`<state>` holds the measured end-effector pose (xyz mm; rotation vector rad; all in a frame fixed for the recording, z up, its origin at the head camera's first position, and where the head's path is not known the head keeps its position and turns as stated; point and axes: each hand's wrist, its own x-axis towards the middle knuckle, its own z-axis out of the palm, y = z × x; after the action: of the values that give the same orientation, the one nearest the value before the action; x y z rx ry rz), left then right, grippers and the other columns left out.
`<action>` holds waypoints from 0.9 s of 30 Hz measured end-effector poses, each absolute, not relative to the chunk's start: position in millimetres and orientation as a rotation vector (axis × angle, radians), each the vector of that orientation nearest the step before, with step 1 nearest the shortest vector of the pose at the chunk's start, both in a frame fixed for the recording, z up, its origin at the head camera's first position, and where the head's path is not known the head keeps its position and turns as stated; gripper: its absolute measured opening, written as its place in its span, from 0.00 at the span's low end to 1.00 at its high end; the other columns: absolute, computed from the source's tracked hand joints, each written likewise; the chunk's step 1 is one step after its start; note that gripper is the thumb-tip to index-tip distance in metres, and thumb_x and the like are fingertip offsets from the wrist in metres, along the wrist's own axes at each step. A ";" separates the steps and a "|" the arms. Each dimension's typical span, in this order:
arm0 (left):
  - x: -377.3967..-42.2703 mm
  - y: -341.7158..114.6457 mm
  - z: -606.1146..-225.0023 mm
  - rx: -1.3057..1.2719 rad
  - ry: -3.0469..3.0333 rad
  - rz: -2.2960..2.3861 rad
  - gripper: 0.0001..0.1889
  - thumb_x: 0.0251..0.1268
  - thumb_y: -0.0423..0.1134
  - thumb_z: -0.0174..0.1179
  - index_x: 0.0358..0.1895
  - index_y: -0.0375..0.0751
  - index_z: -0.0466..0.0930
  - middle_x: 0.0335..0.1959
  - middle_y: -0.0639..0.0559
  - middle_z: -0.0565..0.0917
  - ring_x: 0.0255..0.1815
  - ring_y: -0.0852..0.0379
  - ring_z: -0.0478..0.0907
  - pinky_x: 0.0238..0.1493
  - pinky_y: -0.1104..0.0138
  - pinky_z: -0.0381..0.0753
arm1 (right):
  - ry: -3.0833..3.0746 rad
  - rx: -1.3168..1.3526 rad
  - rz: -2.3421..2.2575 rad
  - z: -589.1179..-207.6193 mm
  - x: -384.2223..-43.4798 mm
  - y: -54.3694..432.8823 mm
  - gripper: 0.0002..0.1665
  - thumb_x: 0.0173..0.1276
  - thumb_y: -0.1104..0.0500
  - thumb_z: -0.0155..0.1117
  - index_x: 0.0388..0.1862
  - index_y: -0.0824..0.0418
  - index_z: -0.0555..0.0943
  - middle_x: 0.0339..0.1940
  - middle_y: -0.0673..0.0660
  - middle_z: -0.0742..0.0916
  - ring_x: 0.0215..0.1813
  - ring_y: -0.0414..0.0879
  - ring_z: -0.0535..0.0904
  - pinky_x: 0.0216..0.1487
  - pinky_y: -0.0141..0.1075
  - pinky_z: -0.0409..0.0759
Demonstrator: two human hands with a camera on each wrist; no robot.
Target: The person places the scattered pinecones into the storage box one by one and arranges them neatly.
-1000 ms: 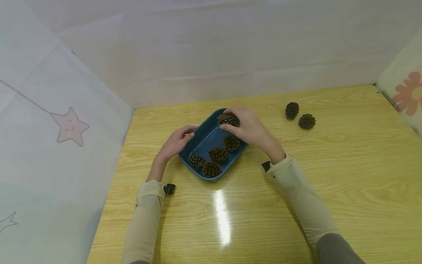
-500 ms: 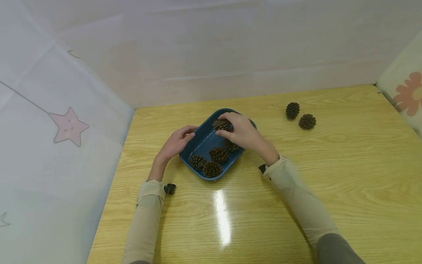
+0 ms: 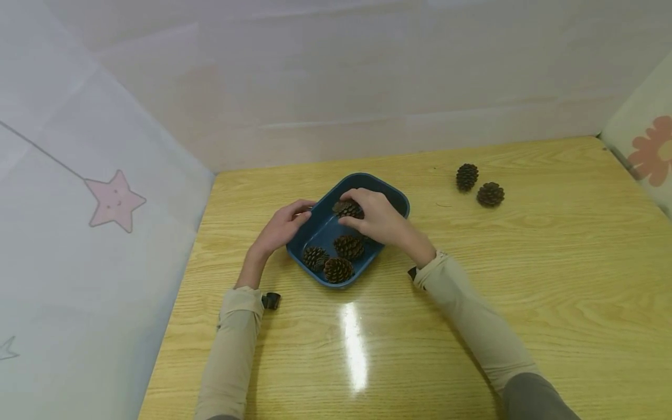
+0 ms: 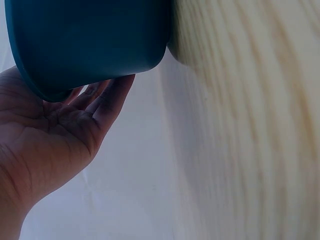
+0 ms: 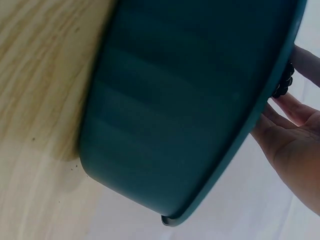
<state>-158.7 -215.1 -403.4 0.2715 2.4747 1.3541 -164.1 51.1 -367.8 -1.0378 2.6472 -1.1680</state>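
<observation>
A blue rectangular plastic basin (image 3: 324, 284) stands slantwise on the table, with several brown pine cones inside. My left hand (image 3: 280, 228) holds its left side, the thumb over the rim and the fingers along the outer wall; the left wrist view shows the palm (image 4: 55, 135) beneath the rim. Inside the basin, my right hand (image 3: 380, 220) pinches a pine cone (image 3: 347, 209) between thumb and fingers. Other cones, such as one pine cone (image 3: 349, 247) and another pine cone (image 3: 338, 270), lie at the near end. The right hand hides part of the basin's right side.
Two more pine cones, one upright-looking pine cone (image 3: 466, 177) and a rounder pine cone (image 3: 490, 194), lie on the wooden table (image 3: 551, 262) at the back right. A pale wall cloth (image 3: 336, 87) rises behind the table's far edge.
My right hand has shifted left and nearer to me with the pine cone, and now covers another cone on the basin's right side. The left hand and basin have stayed put.
</observation>
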 end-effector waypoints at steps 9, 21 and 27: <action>-158.9 -215.3 -403.2 0.279 2.476 1.343 0.22 0.87 0.42 0.47 0.76 0.42 0.70 0.71 0.39 0.74 0.71 0.40 0.71 0.70 0.44 0.71 | 2.629 -1.026 -1.123 -374.0 -163.1 46.6 0.27 0.75 0.55 0.69 0.65 0.69 0.77 0.59 0.64 0.84 0.60 0.56 0.81 0.61 0.49 0.80; -160.0 -215.3 -403.5 0.280 2.485 1.348 0.22 0.87 0.42 0.47 0.75 0.42 0.71 0.70 0.39 0.75 0.69 0.40 0.73 0.69 0.44 0.72 | 2.617 -1.028 -1.095 -378.7 -163.5 43.4 0.27 0.75 0.56 0.70 0.65 0.69 0.78 0.59 0.64 0.84 0.60 0.56 0.81 0.62 0.48 0.80; -160.0 -215.3 -403.4 0.278 2.477 1.349 0.22 0.87 0.42 0.47 0.75 0.41 0.70 0.70 0.38 0.75 0.69 0.39 0.73 0.69 0.44 0.73 | 2.613 -1.036 -1.074 -379.8 -162.8 42.0 0.27 0.75 0.55 0.69 0.66 0.69 0.78 0.59 0.64 0.85 0.61 0.56 0.82 0.63 0.48 0.80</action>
<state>-160.0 -215.3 -403.4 0.2781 2.4771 1.3490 -162.8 42.0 -379.8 -1.0358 2.6132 -1.0743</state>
